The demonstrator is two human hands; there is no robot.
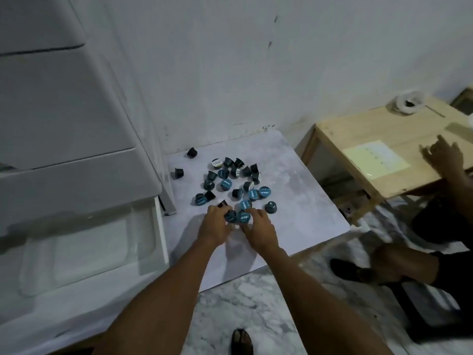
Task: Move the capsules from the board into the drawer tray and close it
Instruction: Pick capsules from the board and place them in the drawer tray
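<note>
Several dark capsules (pixel 230 183) with blue lids lie scattered on a pale marbled board (pixel 302 216) on the floor. Both my hands are at the near edge of the pile. My left hand (pixel 216 224) curls around a couple of capsules (pixel 230 216), one dark capsule (pixel 222 203) sticking out above its fingers. My right hand (pixel 258 224) closes on a blue-lidded capsule (pixel 243 217) from the right. At the left, the white drawer (pixel 158 226) stands pulled out, with a clear plastic tray (pixel 76 252) inside that looks bare.
A white drawer cabinet (pixel 64 111) rises at the left against the wall. A low wooden table (pixel 384 149) with a tape roll (pixel 408 102) stands at the right; another person's hand (pixel 445 155) rests on it, their legs on the marble floor.
</note>
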